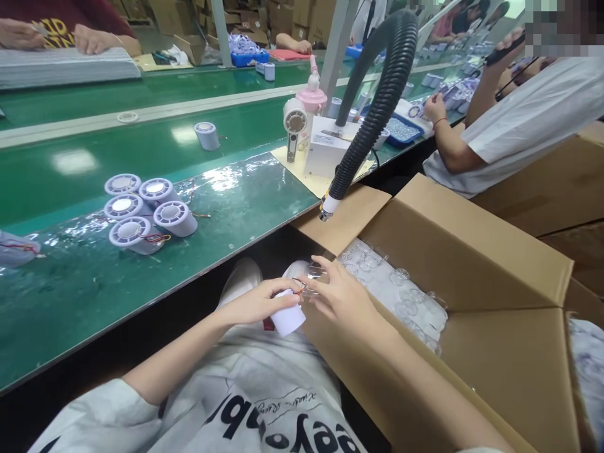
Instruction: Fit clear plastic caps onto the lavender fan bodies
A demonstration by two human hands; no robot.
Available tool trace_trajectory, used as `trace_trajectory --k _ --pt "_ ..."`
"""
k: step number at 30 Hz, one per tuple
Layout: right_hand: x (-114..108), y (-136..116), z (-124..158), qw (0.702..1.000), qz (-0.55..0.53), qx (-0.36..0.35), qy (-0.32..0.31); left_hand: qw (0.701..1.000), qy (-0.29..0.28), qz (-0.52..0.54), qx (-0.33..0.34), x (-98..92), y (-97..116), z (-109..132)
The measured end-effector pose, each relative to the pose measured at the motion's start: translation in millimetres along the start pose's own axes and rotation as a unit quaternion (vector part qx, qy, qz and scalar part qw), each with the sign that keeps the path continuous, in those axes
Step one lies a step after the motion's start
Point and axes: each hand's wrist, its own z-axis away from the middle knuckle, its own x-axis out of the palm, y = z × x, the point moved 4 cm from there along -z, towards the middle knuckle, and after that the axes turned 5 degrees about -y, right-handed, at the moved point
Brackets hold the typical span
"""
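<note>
A: The fingers (282, 289) of the left hand (257, 303) are curled close round a white cylinder (289, 319), held over the lap, at about 6 o'clock from the bench edge. The right hand (342, 296) pinches a clear cap (315, 275) between thumb and fingertips, right at the cylinder's upper end.

B: Is the cap seated?

A: I'd judge not. It touches or nearly touches the cylinder, with a bit of red wire showing between them. Whether it is pressed home, I can't tell.

B: And the rest of the work?

A: Five like cylinders (141, 211) lie grouped on the green bench (94, 283) at 10 o'clock, wires trailing. I can't make out a clear cap on any of them. The cardboard box (472, 251) at 3 o'clock holds many more clear pieces (401, 299). Going by that, I'd say a good deal is left.

B: Room to move?

A: It's tight at the sides. The box's near wall lies just beside the right wrist, and the bench edge runs close by at 11 o'clock. A black hose (377, 107) hangs down at 12 o'clock, its nozzle near the hands but apart from them. A co-worker's arm (448, 138) at 2 o'clock is well apart. The open room lies toward the lap, at 6 o'clock.
</note>
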Motion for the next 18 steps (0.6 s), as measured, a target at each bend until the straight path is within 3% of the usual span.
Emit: trace_trajectory --k 3,6,10,14,18 --pt "-2.8 0.2 -2.6 1.000 -0.014 -0.016 0.020 0.988 0.007 -0.152 0.028 -5.1 9.2 2.3" --pt "1.1 -2.6 -2.0 0.999 -0.011 -0.033 0.007 0.977 0.015 -0.207 0.043 -6.0 14.7 5.4" --pt "7.3 -2.0 0.8 0.985 -0.169 0.014 -0.041 0.966 0.115 -0.218 0.082 -8.1 16.9 7.5" --pt "0.9 4.0 4.0 0.917 -0.384 0.104 0.004 0.950 0.185 -0.187 0.168 -9.6 7.8 4.9" --pt "-1.9 15.6 5.2 0.838 -0.517 0.160 0.065 0.946 0.141 -0.201 0.211 -7.8 -3.1 0.0"
